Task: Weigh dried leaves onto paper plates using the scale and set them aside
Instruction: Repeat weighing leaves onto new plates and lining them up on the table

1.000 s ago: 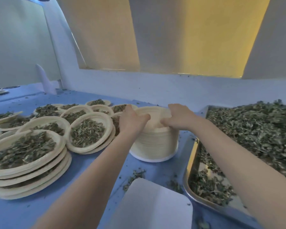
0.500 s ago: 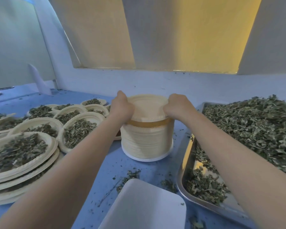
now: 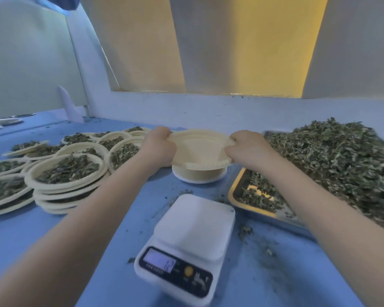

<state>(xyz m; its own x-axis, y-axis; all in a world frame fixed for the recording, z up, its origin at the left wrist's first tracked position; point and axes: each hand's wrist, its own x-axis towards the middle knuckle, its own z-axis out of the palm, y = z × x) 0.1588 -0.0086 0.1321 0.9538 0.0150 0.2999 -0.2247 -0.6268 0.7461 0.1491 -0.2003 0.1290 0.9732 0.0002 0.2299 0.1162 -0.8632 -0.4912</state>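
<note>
I hold an empty cream paper plate (image 3: pixel 200 149) by its rim, tilted toward me, above the stack of spare plates (image 3: pixel 199 173). My left hand (image 3: pixel 159 147) pinches its left edge and my right hand (image 3: pixel 246 149) pinches its right edge. A white digital scale (image 3: pixel 186 244) sits near me on the blue table, its platform bare and its display lit. A heap of dried green leaves (image 3: pixel 341 158) fills a metal tray (image 3: pixel 253 212) on the right.
Several paper plates filled with leaves (image 3: pixel 69 171) lie stacked and spread over the left of the table. Loose leaf crumbs (image 3: pixel 245 231) are scattered around the scale. A white wall and ledge run behind the table.
The top plate has come off the stack and is now lifted and tilted in both hands. The view has dropped, bringing the whole scale into sight.
</note>
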